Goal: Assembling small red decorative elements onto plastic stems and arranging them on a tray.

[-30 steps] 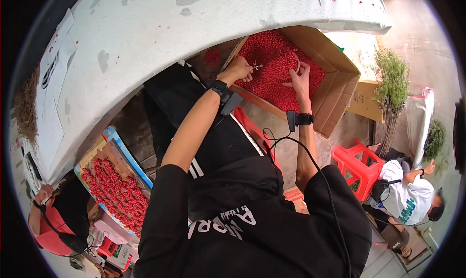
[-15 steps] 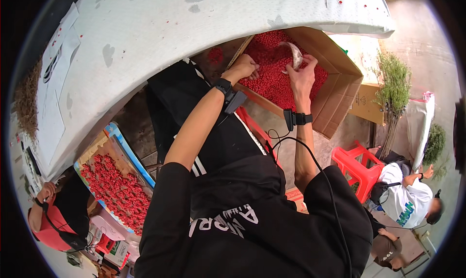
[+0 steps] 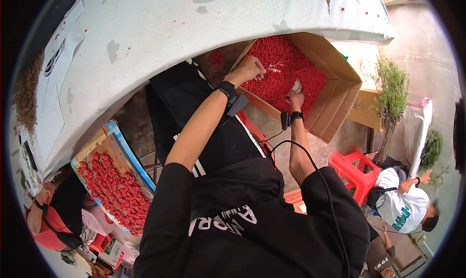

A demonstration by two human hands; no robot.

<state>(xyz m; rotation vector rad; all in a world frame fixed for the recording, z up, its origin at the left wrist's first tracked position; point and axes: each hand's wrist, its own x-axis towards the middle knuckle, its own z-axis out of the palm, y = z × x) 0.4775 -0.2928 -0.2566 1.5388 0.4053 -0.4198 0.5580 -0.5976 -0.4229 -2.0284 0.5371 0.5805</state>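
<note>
An open cardboard box [image 3: 335, 101] full of small red berries [image 3: 274, 50] stands just past my knees. My left hand [image 3: 250, 69], over the box's left side, pinches a thin white branched sprig [image 3: 274, 68] that points right across the berries. At the near right part of the berries is my right hand [image 3: 295, 100], closed around a small white piece [image 3: 296, 86]. Its fingers are partly hidden, and I cannot tell what the piece is made of.
A pale cloth-covered surface [image 3: 160, 30] spans the far side. A tray of red berries [image 3: 114, 193] lies at left. To the right are a red stool [image 3: 357, 173], upright green stems [image 3: 394, 91] and a seated person [image 3: 405, 195]; another person [image 3: 51, 224] sits at lower left.
My right hand has come down toward the box's near side; the long curved white strip now shows only as a small piece. A white sprig now shows in my left hand's fingers.
</note>
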